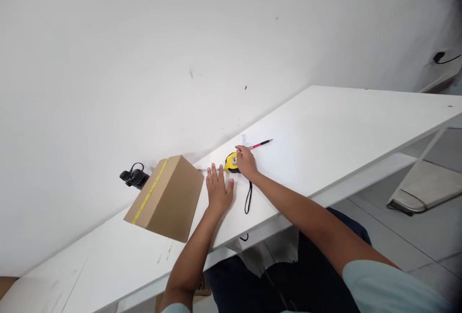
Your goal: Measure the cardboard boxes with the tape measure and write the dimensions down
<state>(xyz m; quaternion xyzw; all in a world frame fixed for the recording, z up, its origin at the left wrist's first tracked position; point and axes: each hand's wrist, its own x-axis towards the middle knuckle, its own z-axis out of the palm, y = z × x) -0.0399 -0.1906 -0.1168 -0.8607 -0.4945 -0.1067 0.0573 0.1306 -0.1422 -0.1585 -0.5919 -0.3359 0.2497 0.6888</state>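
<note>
Item 1: black strapped device (134, 177), far left, at the foot of the wall (180, 38) and just behind the cardboard box (169, 202). Its type is unclear.

Item 2: cardboard box, plain brown and closed. One strip of yellow tape (149, 191) runs across its top near the left edge. Any print is too small to read.

Item 3: left hand (218, 190), just right of the box. It lies flat on the bench (342, 125), palm down, fingers straight and spread, gripping nothing.

Item 4: tape measure (231, 163), yellow case, on the bench near the wall, just beyond the left fingertips. The label on its face is unreadable. A thin grey blade (204, 169) reaches from it toward the box corner. Its black wrist loop (248, 198) trails toward the near edge.

Item 5: right hand (247, 161), curled over the case from the right, fingers closed on it.

Item 6: pen (260, 144), red and black, just past the right hand, beside a scrap of white paper (244, 138).

Item 7: bench, white and lightly scuffed, set against a white, marked wall. Grey tiled floor (378, 226) lies to the right.
</note>
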